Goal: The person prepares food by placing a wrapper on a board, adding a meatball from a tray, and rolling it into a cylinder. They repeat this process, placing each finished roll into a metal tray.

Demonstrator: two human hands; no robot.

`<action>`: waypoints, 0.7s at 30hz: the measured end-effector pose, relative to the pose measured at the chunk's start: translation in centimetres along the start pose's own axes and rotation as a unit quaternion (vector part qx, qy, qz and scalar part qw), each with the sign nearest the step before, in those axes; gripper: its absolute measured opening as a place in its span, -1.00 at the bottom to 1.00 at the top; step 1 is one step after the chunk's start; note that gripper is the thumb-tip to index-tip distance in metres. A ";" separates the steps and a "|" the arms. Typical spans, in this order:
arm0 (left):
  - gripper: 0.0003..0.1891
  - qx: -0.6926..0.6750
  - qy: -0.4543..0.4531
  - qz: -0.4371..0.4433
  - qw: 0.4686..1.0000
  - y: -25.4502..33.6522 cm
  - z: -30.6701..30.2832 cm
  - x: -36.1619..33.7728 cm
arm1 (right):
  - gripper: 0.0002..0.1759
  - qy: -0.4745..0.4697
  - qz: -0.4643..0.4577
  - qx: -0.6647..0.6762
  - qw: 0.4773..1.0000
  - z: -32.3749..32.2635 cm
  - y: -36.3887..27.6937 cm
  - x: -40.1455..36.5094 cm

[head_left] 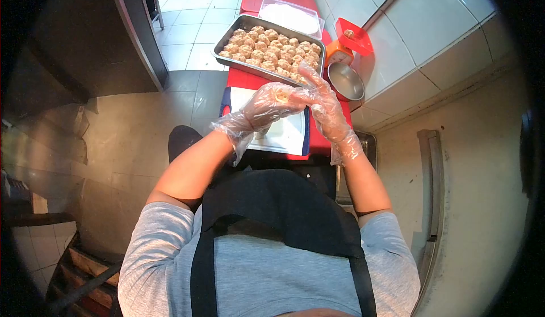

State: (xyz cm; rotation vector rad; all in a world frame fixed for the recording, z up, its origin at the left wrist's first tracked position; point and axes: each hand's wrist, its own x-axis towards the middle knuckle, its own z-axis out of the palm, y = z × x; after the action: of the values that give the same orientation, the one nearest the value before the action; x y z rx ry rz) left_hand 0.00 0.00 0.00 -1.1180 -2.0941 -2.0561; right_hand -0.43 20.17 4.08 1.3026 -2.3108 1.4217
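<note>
Both hands wear clear plastic gloves and meet above a white cutting board (292, 138) with dark blue edges. My left hand (272, 104) is curled, its fingers pointing right; a small yellowish patch shows at it, but what lies inside I cannot make out. My right hand (328, 109) touches its fingertips, with the fingers stretched out and pointing up and away. Just beyond is a metal tray (224, 59) filled with rows of pale brown, lumpy balls (267, 50). The space between my palms is hidden.
Behind the tray sits a clear plastic container (290, 17) of white powder-like stuff. At right, an orange scale (337, 54) carries a red tray (357, 41) with one lump, beside a metal bowl (346, 81). A tiled wall (420, 27) borders the red table (326, 141).
</note>
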 end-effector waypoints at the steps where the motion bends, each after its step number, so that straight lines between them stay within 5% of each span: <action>1: -0.78 0.009 -0.003 0.042 0.999 -0.4 0.0 0.0 | -0.46 -0.008 -0.004 -0.024 1.000 -0.1 0.0 0.0; 5: -0.78 0.171 -0.062 0.036 0.983 2.1 -0.5 0.6 | -0.56 -0.043 -0.086 -0.127 0.987 -0.8 -0.6 0.8; 11: -0.75 0.269 -0.047 0.219 0.937 1.0 -0.2 1.5 | -0.62 -0.068 -0.128 -0.281 0.949 -0.5 -1.8 1.6; 14: -0.77 0.183 -0.027 0.207 0.961 0.2 0.1 1.2 | -0.65 -0.068 -0.117 -0.272 0.953 0.0 -2.1 2.2; 16: -0.77 0.105 -0.050 0.032 0.993 1.9 -0.2 1.3 | -0.68 0.011 -0.060 -0.057 0.997 0.0 -1.5 2.1; 17: -0.76 0.082 -0.063 0.031 0.994 1.8 -0.4 1.2 | -0.70 0.049 -0.030 0.052 0.997 0.0 -1.3 2.1; 21: -0.73 -0.002 -0.124 -0.002 0.992 1.6 -1.2 1.2 | -0.61 -0.017 -0.100 -0.196 0.975 -0.1 -1.9 1.7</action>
State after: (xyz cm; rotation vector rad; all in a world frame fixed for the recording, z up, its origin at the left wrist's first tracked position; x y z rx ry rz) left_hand -0.67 -0.65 2.13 -1.4373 -2.1965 -2.0166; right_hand -0.16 18.91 6.27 1.3904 -2.2493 0.8346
